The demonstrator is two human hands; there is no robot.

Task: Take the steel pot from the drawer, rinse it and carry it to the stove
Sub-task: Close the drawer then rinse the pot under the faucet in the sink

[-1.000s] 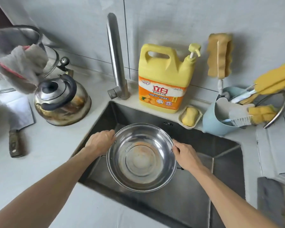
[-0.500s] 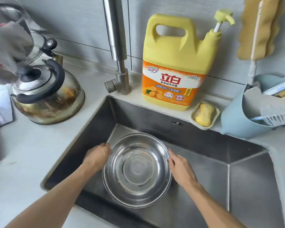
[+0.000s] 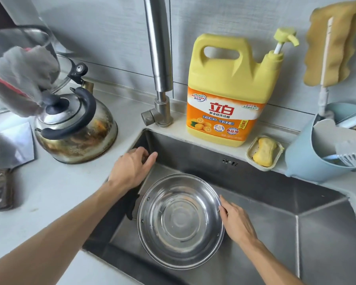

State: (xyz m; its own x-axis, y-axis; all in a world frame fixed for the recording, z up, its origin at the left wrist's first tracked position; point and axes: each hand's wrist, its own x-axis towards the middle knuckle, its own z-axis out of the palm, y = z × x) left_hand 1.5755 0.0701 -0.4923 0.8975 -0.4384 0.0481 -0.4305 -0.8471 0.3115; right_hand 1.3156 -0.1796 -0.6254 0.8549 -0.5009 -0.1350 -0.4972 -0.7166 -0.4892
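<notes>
The round steel pot (image 3: pixel 180 221) sits inside the steel sink (image 3: pixel 265 194), mouth up, with its black left handle showing. My right hand (image 3: pixel 237 224) is at the pot's right rim, fingers curled on its right handle. My left hand (image 3: pixel 133 167) is off the pot, fingers apart, raised over the sink's back left corner below the tap (image 3: pixel 159 64). The tap's lever (image 3: pixel 147 118) points left, a little above my left hand. No water runs.
A stained kettle (image 3: pixel 76 128) stands on the counter left of the sink, with a knife (image 3: pixel 3 188) beyond it. Behind the sink are a yellow detergent jug (image 3: pixel 230 91), a soap dish (image 3: pixel 264 153) and a blue caddy (image 3: pixel 308 159) with brushes.
The pot has gone down into the sink. My left hand has let go of its left handle and moved up toward the tap; my right hand stays at the right rim.
</notes>
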